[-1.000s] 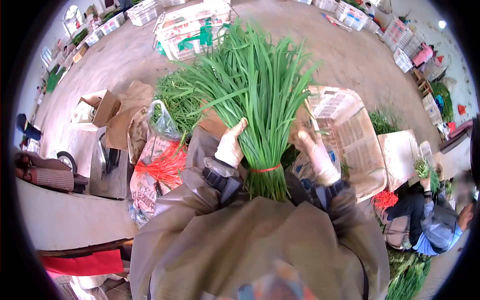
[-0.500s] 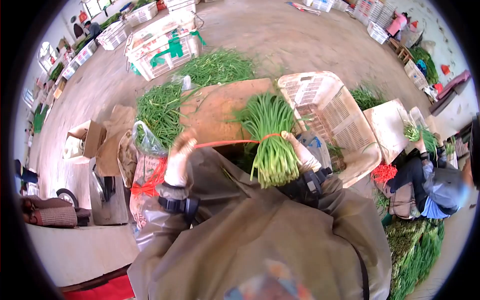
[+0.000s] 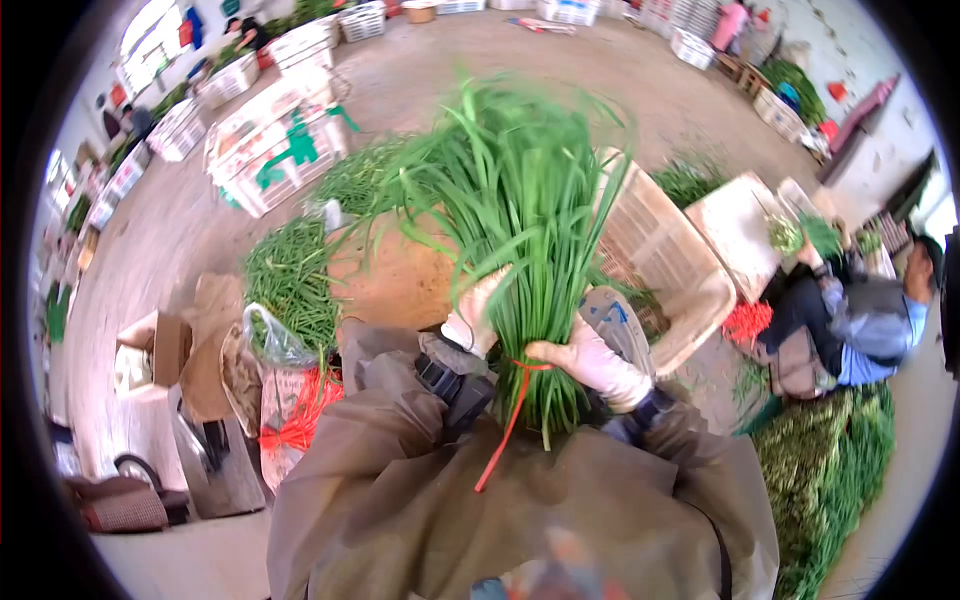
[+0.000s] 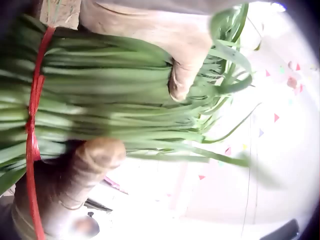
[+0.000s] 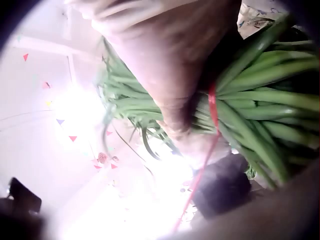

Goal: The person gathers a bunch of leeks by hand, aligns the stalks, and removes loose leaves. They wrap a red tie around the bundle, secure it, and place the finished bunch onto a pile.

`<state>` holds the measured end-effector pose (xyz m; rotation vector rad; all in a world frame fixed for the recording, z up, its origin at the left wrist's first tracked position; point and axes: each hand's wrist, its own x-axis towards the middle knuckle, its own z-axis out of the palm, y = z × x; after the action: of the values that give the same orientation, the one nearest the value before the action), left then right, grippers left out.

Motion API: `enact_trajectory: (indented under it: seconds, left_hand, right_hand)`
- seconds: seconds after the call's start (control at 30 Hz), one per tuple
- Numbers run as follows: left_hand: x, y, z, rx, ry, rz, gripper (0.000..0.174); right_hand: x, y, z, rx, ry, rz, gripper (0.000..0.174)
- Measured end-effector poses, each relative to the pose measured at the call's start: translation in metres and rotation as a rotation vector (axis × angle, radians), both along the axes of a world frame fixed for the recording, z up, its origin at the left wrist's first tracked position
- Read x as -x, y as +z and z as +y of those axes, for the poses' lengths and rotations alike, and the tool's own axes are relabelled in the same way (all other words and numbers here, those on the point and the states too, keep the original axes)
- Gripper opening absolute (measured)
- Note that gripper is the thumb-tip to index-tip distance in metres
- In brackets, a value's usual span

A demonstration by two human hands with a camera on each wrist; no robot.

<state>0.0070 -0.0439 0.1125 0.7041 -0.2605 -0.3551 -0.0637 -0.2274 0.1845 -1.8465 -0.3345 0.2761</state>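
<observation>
Green, blurred chive bundle (image 3: 520,240) partly hides the left hand (image 3: 478,318).

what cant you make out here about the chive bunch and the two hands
1. Head view: the tips of the chive bunch are motion-blurred, so single leaves cannot be told apart.
2. Head view: the fingers of the left hand are hidden behind the bunch.
3. Head view: the right hand covers the wrap of the red tie, so any knot is hidden.
4. Both wrist views: glare washes out the background, and the right wrist view is blurred.

Both hands (image 3: 530,335) raised the chive bundle (image 3: 520,220) upright.
</observation>
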Motion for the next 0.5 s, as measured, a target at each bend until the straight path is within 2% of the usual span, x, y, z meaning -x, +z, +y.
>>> enact_trajectory:
  seconds: [0.03,0.07,0.1,0.13,0.17,0.23,0.3,0.33,0.37,0.43,0.5]
  left_hand:
    - [-0.001,0.002,-0.005,-0.181,0.083,-0.151,0.049]
    - [-0.013,0.007,-0.005,0.107,-0.135,0.407,0.047]
    - [-0.013,0.014,-0.003,0.083,-0.119,0.480,0.045]
    - [-0.011,0.014,0.001,0.106,-0.153,0.455,0.044]
    - [-0.008,0.013,0.007,0.130,-0.182,0.431,0.044]
    - [0.001,0.010,0.013,0.120,-0.139,0.446,0.045]
    - [0.014,0.014,0.017,0.081,0.022,0.410,0.045]
    - [0.016,0.009,0.020,0.138,0.009,0.428,0.047]
    - [0.017,0.005,0.024,0.151,0.024,0.434,0.047]
    - [0.020,0.002,0.030,0.259,-0.016,0.412,0.048]
    - [0.020,-0.012,0.039,0.296,0.038,0.332,0.052]
  right_hand:
    - [0.006,-0.011,0.001,-0.005,-0.032,0.005,0.081]
    - [0.006,-0.030,-0.001,-0.101,-0.033,0.004,0.081]
    - [0.008,-0.041,-0.003,-0.196,-0.025,0.002,0.081]
    - [0.014,-0.015,-0.012,0.063,0.004,-0.102,0.079]
    - [0.017,-0.004,-0.024,0.358,0.028,-0.037,0.064]
    - [0.018,0.009,-0.045,0.441,0.058,0.092,0.045]
    - [0.012,0.018,-0.062,0.152,0.016,0.183,0.028]
    - [0.007,0.026,-0.061,-0.019,-0.055,0.206,0.019]
    - [0.001,0.038,-0.057,-0.121,-0.019,0.114,0.017]
    - [-0.011,0.062,-0.033,-0.090,-0.116,-0.169,0.018]
    - [-0.029,0.073,-0.010,-0.178,-0.150,-0.124,0.020]
